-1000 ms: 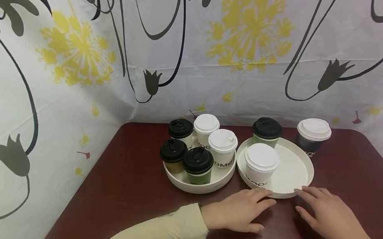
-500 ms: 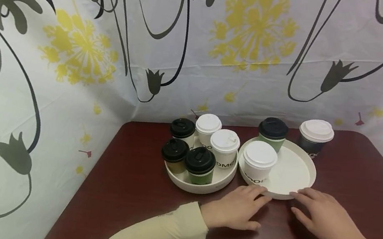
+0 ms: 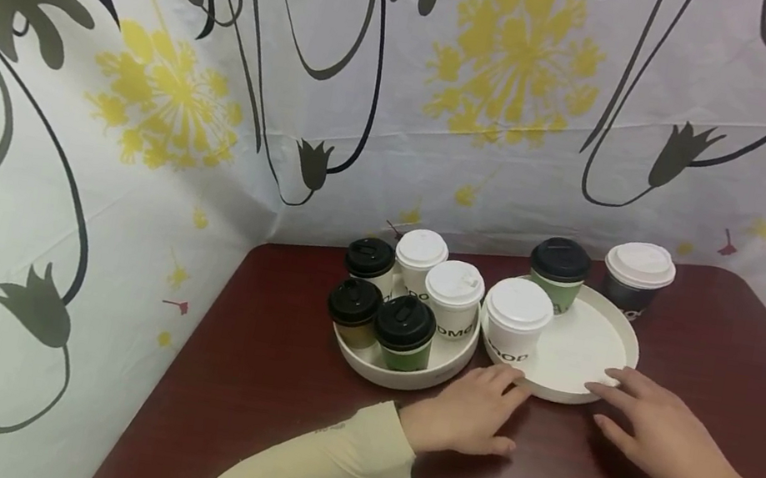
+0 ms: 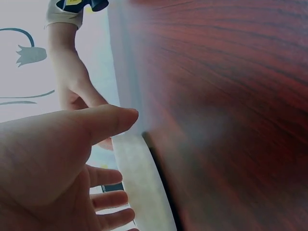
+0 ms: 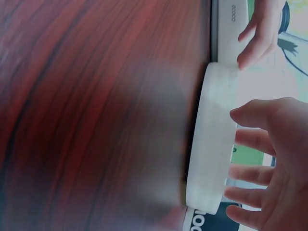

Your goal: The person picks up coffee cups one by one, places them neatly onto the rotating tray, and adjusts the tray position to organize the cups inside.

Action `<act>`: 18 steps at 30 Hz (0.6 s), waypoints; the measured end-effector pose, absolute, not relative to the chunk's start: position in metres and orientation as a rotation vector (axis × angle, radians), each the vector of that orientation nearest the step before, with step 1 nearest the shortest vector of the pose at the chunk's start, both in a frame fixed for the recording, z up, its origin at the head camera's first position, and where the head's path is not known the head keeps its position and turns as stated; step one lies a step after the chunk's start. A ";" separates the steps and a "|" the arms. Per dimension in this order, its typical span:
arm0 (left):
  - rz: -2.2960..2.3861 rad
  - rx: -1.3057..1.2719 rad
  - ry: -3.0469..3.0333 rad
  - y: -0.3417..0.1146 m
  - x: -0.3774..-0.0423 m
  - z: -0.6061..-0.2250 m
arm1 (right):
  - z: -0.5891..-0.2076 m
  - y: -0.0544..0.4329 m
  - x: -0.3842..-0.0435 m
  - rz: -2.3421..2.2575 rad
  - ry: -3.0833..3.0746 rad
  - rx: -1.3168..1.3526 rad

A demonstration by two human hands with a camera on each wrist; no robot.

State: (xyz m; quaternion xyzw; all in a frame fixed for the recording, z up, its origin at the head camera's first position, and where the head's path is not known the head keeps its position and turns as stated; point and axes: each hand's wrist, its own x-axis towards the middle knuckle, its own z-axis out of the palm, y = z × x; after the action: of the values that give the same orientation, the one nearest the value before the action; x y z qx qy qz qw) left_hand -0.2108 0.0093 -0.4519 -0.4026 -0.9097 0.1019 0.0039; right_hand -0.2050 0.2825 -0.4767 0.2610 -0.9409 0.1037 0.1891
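Note:
A round white tray (image 3: pixel 590 341) lies on the dark red table. On it stand a white-lidded paper cup (image 3: pixel 514 329) at the left and a green cup with a black lid (image 3: pixel 559 279) at the back. My left hand (image 3: pixel 464 413) has its fingertips at the tray's front-left rim, fingers loosely extended. At the front right, my right hand (image 3: pixel 662 434) reaches its fingertips to the rim, thumb apart and lower. In the right wrist view, spread fingers lie along the tray wall (image 5: pixel 211 139). The left wrist view shows the left fingers beside the tray's side (image 4: pixel 149 192).
Close on the left is another round white tray (image 3: pixel 369 368) with several lidded cups, among them a black-lidded green cup (image 3: pixel 405 336). A dark cup with a white lid (image 3: pixel 639 273) stands behind the right tray. A patterned cloth (image 3: pixel 405 107) hangs behind the table (image 3: pixel 234 400).
The right tray has turned clockwise: its black-lidded cup has moved right and its white-lidded cup left. My left hand has slid left along the rim. The head view has shifted slightly.

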 end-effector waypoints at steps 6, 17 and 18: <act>0.332 -1.180 -2.892 0.009 -0.214 -0.452 | -0.484 0.293 -0.207 0.275 -2.630 0.735; 0.302 -1.144 -2.910 0.008 -0.216 -0.453 | -0.487 0.292 -0.205 0.264 -2.619 0.758; 0.302 -1.140 -2.919 0.008 -0.216 -0.452 | -0.487 0.291 -0.204 0.258 -2.619 0.759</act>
State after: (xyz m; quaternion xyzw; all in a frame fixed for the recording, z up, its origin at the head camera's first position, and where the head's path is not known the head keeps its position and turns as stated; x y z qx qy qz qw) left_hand -0.2156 0.0083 -0.4521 -0.3620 -0.9272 0.0960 -0.0034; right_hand -0.2042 0.2912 -0.4875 0.2715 -0.9369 0.0924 0.2000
